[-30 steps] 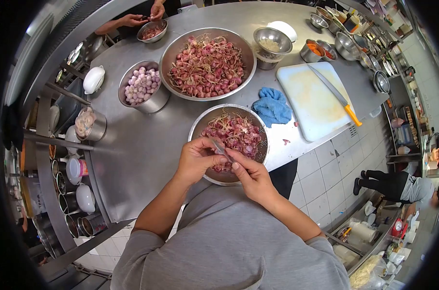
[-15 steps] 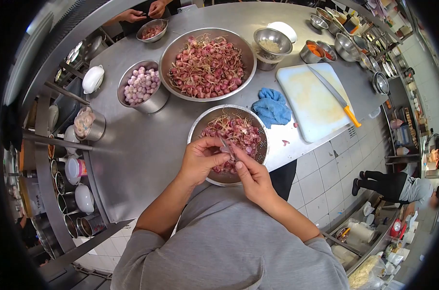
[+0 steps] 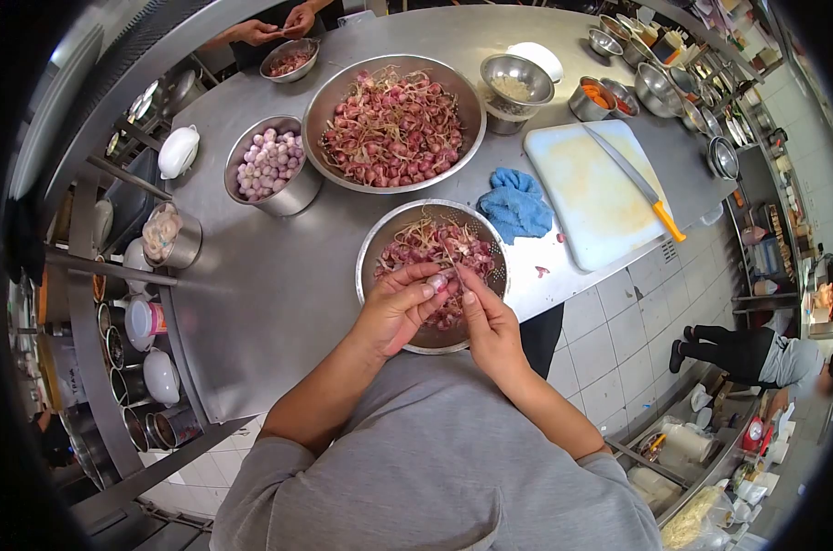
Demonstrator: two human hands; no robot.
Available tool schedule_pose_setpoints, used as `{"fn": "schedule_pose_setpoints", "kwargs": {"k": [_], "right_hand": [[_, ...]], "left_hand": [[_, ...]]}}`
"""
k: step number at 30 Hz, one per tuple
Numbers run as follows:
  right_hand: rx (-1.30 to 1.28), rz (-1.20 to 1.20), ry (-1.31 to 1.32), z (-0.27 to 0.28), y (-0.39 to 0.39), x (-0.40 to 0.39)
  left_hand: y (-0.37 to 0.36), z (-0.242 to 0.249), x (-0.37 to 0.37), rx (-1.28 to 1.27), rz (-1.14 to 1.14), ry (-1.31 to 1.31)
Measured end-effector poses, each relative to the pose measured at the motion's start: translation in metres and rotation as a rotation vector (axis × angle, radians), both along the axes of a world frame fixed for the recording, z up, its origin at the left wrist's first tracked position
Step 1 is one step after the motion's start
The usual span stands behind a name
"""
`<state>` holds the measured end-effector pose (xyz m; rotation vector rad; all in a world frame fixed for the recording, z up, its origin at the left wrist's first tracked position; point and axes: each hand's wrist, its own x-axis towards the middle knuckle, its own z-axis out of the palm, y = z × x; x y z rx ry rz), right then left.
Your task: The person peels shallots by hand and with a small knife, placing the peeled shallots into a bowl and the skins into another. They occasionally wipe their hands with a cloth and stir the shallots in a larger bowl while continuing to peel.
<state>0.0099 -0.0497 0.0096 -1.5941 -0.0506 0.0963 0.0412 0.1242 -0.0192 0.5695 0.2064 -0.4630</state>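
My left hand (image 3: pixel 391 310) is closed around a partly peeled shallot (image 3: pixel 438 283), pinched between thumb and fingertips. My right hand (image 3: pixel 494 332) is beside it, its thumb and fingers closed on a small knife, mostly hidden, with a thin sliver showing near the shallot. Both hands are above a perforated steel colander (image 3: pixel 368 253) holding reddish skins and roots (image 3: pixel 421 241). Beyond it, a wide steel bowl (image 3: pixel 476 124) is heaped with unpeeled shallots (image 3: pixel 393 129). To its left, a deep steel pot (image 3: pixel 292 195) contains peeled shallots (image 3: pixel 268 163).
Right of the colander lie a blue cloth (image 3: pixel 515 204) and a white cutting board (image 3: pixel 586 202) bearing a yellow-handled knife (image 3: pixel 650 195). Another person's hands (image 3: pixel 274 28) work above a small bowl (image 3: pixel 290 72) across the steel table (image 3: pixel 251 285). Shelves stand left; a person (image 3: pixel 756 356) stands far right.
My hands have drawn slightly apart, and the shallot in my left hand now shows more plainly. The small knife's blade is less visible. The other person's hands have shifted slightly.
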Motion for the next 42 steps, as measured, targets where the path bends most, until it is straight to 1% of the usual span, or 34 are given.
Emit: {"fn": "schedule_pose_setpoints", "kwargs": {"k": [1,3,6,10,12,13,16,19,21,22,23,24,25,27,31,33,39,41,42], "right_hand": [[0.002,0.000,-0.001,0.004,0.000,-0.001],[-0.155,0.023,-0.079,0.015,0.000,-0.004],[-0.180,0.036,-0.156,0.012,0.004,-0.005],[-0.174,0.115,-0.074,0.006,-0.003,-0.004],[-0.005,0.108,0.097,0.005,-0.004,-0.001],[-0.005,0.108,0.098,0.004,-0.005,-0.001],[0.021,0.074,0.104,-0.002,-0.007,0.001],[0.076,0.032,0.060,-0.007,-0.009,0.001],[-0.089,0.140,-0.115,0.001,-0.009,0.000],[-0.090,0.137,-0.115,0.003,-0.007,-0.002],[-0.144,0.135,-0.127,0.004,-0.003,-0.004],[-0.198,0.133,-0.139,0.005,-0.001,-0.006],[-0.198,0.133,-0.140,0.008,-0.002,-0.006],[-0.217,0.176,-0.027,0.011,-0.005,-0.005],[-0.143,0.153,-0.050,0.007,-0.005,-0.004],[0.074,0.158,0.202,0.001,-0.006,-0.004],[0.095,0.141,0.090,-0.007,-0.004,-0.002],[0.054,0.156,0.134,-0.004,-0.008,-0.004],[0.013,0.172,0.177,-0.004,-0.010,-0.005]], "left_hand": [[-0.002,-0.001,0.000,-0.024,0.030,0.004],[-0.004,-0.002,0.001,-0.021,0.055,-0.003],[-0.004,-0.004,0.000,-0.020,0.065,0.005],[-0.001,-0.014,-0.002,-0.006,0.032,0.002],[-0.002,-0.009,-0.003,0.040,0.019,-0.015],[-0.002,-0.004,-0.004,0.089,0.010,-0.031],[-0.003,0.009,-0.003,0.080,0.006,0.004],[-0.003,0.011,-0.001,0.064,0.037,0.039],[-0.001,0.002,-0.002,0.028,0.049,0.037],[-0.001,-0.001,-0.002,-0.007,0.063,0.035],[-0.002,-0.003,-0.002,-0.007,0.061,0.034],[-0.004,0.002,-0.002,-0.019,0.061,0.041],[-0.005,0.004,-0.003,-0.031,0.061,0.047],[-0.003,-0.004,-0.003,-0.025,0.057,0.041],[0.003,-0.012,-0.005,-0.019,0.032,-0.011],[0.004,-0.009,-0.006,-0.020,0.034,-0.016],[0.003,-0.001,-0.006,0.002,0.058,-0.021],[0.002,-0.001,-0.006,0.024,0.066,-0.012],[0.004,-0.003,-0.007,0.089,0.039,-0.041]]}}
